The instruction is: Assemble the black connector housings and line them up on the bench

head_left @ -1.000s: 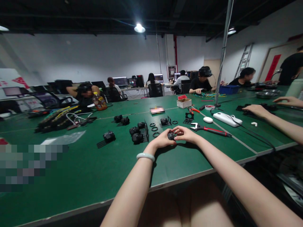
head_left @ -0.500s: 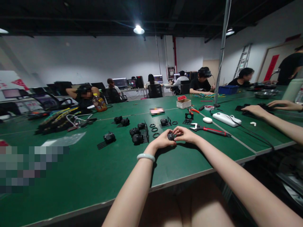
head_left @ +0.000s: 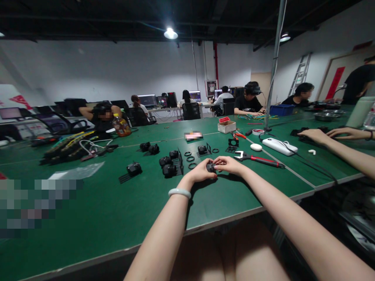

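Observation:
Low over the green table [head_left: 140, 210], my left hand [head_left: 200, 171] is closed around a small black camera-like part [head_left: 210, 167], much of it hidden by the fingers. From the other side my right hand [head_left: 230, 166] pinches the same part with its fingertips. Left of my hands lie black rings [head_left: 190, 159] and a cluster of similar black parts on brackets [head_left: 170, 169]. One more such part [head_left: 134, 168] sits farther left. Beyond my fingers is a black part beside an upright bracket [head_left: 202, 150].
An adjustable wrench [head_left: 259, 159] with red-black handles lies to the right, near a white power bank [head_left: 279, 146] and its cable. A small box [head_left: 226, 126] stands farther back, by a metal pole [head_left: 272, 78]. A co-worker's hands [head_left: 315, 136] rest at the far right.
My right fingers have shifted slightly on the black part, which both hands still hold. The whole view has moved a little; the things on the table lie as before.

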`<state>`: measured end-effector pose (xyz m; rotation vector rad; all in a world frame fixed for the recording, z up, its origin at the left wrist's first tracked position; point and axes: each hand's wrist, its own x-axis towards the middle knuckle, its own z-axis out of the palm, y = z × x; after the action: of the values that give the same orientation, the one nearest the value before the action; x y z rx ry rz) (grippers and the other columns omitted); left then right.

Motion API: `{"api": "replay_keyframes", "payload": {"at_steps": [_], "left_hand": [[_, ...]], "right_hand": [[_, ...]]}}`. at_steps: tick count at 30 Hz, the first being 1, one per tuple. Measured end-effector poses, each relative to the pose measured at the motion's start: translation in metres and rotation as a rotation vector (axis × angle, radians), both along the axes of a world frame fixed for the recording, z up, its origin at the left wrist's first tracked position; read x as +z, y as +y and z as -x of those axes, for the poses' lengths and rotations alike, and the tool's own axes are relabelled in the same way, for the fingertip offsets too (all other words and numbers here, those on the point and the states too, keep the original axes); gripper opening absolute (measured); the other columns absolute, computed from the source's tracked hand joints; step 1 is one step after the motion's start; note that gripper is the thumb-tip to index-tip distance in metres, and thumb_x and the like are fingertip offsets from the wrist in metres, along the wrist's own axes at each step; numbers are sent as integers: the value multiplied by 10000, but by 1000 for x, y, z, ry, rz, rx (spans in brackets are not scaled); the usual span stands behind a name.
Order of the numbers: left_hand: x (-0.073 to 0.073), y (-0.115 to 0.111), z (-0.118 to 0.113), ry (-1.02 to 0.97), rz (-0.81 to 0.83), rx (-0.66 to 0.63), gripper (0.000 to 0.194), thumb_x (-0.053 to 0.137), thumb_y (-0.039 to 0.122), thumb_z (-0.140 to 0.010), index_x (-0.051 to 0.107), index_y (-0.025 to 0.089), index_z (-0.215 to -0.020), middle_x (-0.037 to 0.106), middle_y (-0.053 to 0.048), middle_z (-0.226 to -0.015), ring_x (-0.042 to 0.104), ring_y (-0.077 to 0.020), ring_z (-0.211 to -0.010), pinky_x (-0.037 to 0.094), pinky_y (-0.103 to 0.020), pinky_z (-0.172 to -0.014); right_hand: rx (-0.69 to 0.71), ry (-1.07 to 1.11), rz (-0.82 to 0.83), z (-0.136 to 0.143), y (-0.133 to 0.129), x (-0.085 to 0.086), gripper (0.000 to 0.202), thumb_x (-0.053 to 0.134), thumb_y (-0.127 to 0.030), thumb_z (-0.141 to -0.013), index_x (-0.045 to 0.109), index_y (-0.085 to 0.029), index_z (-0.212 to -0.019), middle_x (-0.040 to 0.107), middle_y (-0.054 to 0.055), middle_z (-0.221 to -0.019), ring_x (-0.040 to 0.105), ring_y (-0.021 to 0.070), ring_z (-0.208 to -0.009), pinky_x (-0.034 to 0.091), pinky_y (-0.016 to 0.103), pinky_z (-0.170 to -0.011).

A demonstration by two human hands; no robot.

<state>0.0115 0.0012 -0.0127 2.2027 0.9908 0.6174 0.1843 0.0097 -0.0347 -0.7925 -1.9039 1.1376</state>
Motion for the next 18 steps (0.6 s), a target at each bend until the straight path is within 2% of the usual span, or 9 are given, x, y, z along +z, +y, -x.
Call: {"api": "replay_keyframes", "payload": {"at_steps": [12,18], "left_hand": [[4,-3,-1,2,20,36,525,610,271,-500,431,155,-980,508,-23,-882,484,-145,-766,397,-252,-661],[4,-2,-1,-1,6,44,546,617,274,-491,433,154,-991,514,-25,-887,484,-152,-785,388,-263,-687]], "right_hand": [[-78,-99,26,3,7,-3,309,479,-389,-686,567,-122,-813,555,31,-707,482,71,-547,411,196,-535],[-117,19,70,2,6,-3,285,497,-360,-684,504,-146,-871,543,37,-782,492,67,-564,425,203,-535]]}}
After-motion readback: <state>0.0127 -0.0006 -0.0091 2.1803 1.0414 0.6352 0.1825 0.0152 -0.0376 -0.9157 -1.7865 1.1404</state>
